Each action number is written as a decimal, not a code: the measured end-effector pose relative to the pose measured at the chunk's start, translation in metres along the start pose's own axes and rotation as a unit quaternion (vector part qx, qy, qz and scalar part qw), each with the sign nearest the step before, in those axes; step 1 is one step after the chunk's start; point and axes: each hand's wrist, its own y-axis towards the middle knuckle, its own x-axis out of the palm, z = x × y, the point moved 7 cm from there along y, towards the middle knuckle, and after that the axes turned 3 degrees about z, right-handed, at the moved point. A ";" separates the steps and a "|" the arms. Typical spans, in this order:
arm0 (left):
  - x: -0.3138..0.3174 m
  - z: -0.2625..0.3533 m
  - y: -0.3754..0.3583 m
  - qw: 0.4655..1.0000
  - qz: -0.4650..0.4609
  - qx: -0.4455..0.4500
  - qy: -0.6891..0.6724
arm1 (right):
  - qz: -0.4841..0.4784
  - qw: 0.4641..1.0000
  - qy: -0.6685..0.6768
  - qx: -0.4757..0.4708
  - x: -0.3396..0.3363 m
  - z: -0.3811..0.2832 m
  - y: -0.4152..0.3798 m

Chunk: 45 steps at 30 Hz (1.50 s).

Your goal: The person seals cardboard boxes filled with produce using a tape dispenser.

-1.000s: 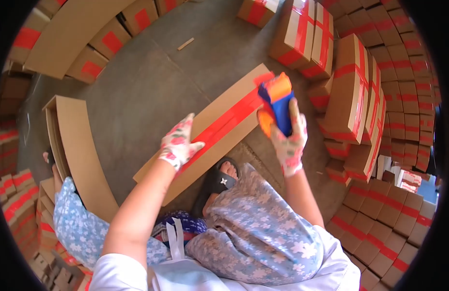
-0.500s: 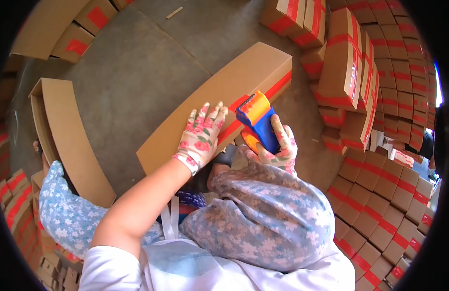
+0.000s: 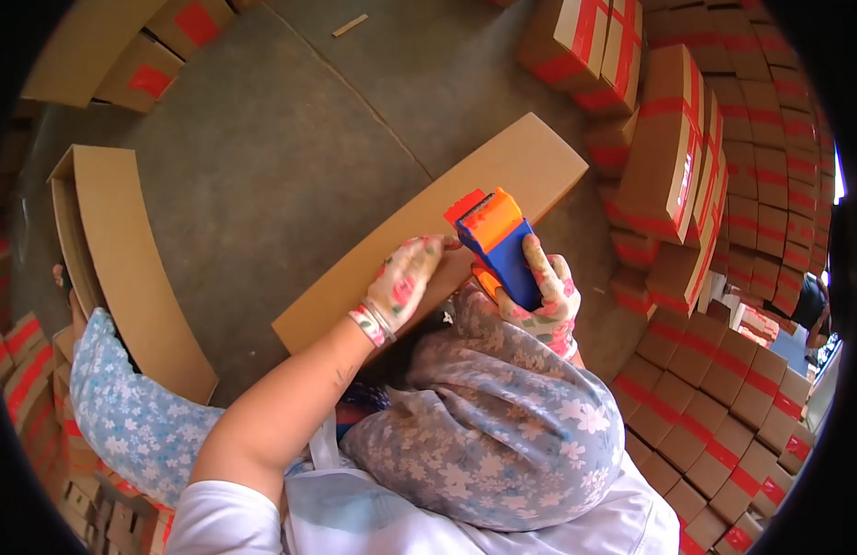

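**Two gloved hands at the near edge of a long carton**

At the far left, an open cardboard carton point(image 3: 123, 268) stands on the concrete floor point(image 3: 262, 157), its brown flap turned toward the camera. Beside it, low in the view, a knee in blue flowered cloth point(image 3: 132, 425) shows.

Toward the middle, a long flat cardboard box point(image 3: 502, 180) lies slanted on the floor, running from the lower left up to the upper right. Its top face is plain brown in this view. The left hand point(image 3: 402, 285), in a white glove with pink flowers, rests on the near long edge of this box. Its fingers are curled down over the edge and touch the cardboard; whether they pinch anything I cannot tell.

Just to the right, touching the left fingertips, is the tape dispenser point(image 3: 498, 242), blue with an orange top and a short piece of red tape at its front. It sits at the same near edge of the box. The right hand point(image 3: 539, 296), in the same kind of glove, has its fingers closed around the blue body of the dispenser.

At the right, stacks of sealed cartons with red tape point(image 3: 678, 157) stand close together, and more lie in rows on the floor below point(image 3: 724, 407).
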 end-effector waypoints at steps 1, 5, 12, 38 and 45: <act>0.002 0.012 0.000 0.995 0.058 -0.062 -0.061 | -0.010 1.000 -0.008 0.028 -0.001 0.005 -0.006; -0.010 0.008 0.027 0.975 0.097 -0.080 -0.184 | 0.000 0.998 0.009 0.058 0.000 -0.001 -0.008; -0.006 0.023 0.030 0.959 0.047 -0.094 -0.262 | -0.067 0.991 0.060 0.102 -0.004 -0.016 -0.006; -0.012 0.049 -0.053 0.615 0.026 -0.062 0.786 | -0.233 0.956 0.066 0.164 0.062 -0.025 0.032; -0.049 0.049 -0.021 0.592 0.115 -0.045 0.797 | -0.233 0.957 0.025 0.170 0.036 -0.023 0.002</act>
